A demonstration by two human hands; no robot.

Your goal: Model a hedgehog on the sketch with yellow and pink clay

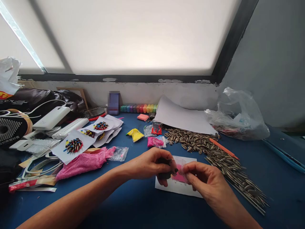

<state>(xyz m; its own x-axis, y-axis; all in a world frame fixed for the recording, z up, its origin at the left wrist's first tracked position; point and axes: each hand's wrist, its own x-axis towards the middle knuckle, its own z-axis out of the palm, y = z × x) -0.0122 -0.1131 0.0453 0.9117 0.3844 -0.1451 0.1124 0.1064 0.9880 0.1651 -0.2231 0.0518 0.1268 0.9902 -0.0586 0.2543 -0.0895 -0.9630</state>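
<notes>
My left hand (152,163) is closed around a dark lump (166,169) that looks like black modelling clay. My right hand (205,178) pinches a clear plastic bag (181,163) just to the right of the lump. Fingers partly cover both, and whether the lump is still inside the bag I cannot tell. Beneath the hands lies a sheet of white paper (166,187) with a flat pink patch (178,176) and a few small dark marks along its lower edge.
Striped sunflower seeds (228,165) spread to the right, with an orange pencil-like stick (224,148) on them. Packets of yellow clay (135,135) and pink clay (154,142) lie ahead. Leftward are seed-decorated papers (73,146) and a pink cloth (83,163). A plastic bag (240,114) stands back right.
</notes>
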